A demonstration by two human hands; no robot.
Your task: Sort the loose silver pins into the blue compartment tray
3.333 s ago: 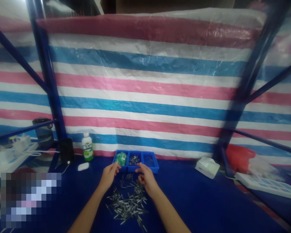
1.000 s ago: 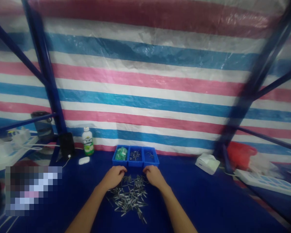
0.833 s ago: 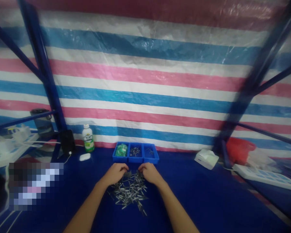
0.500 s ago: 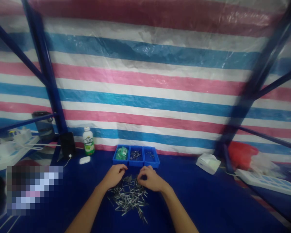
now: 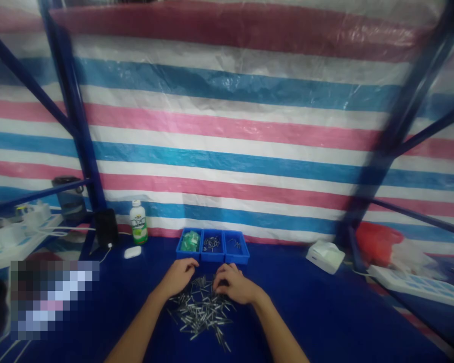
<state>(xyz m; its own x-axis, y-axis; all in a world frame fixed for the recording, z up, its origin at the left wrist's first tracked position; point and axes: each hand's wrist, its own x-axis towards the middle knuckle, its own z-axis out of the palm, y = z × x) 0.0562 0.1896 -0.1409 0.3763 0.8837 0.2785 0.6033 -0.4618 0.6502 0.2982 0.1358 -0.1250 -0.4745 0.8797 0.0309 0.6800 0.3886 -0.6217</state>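
Curled, palms down, both hands rest on the far edge of the pile of small metal pins [image 5: 202, 313], the left hand [image 5: 178, 276] at its 11 o'clock and the right hand [image 5: 232, 285] at its 1 o'clock; whether either pinches a pin cannot be told. At 12 o'clock, just beyond the fingers, sits the blue three-compartment tray [image 5: 212, 260], with a green-labelled bottle [image 5: 138, 222] off at 10 o'clock on the blue table [image 5: 306, 312].

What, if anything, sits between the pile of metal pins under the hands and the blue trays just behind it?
Nothing visible. Only a bare strip of blue table cover separates the pile of metal pins from the blue trays. The left hand and right hand rest on the pile's far edge.
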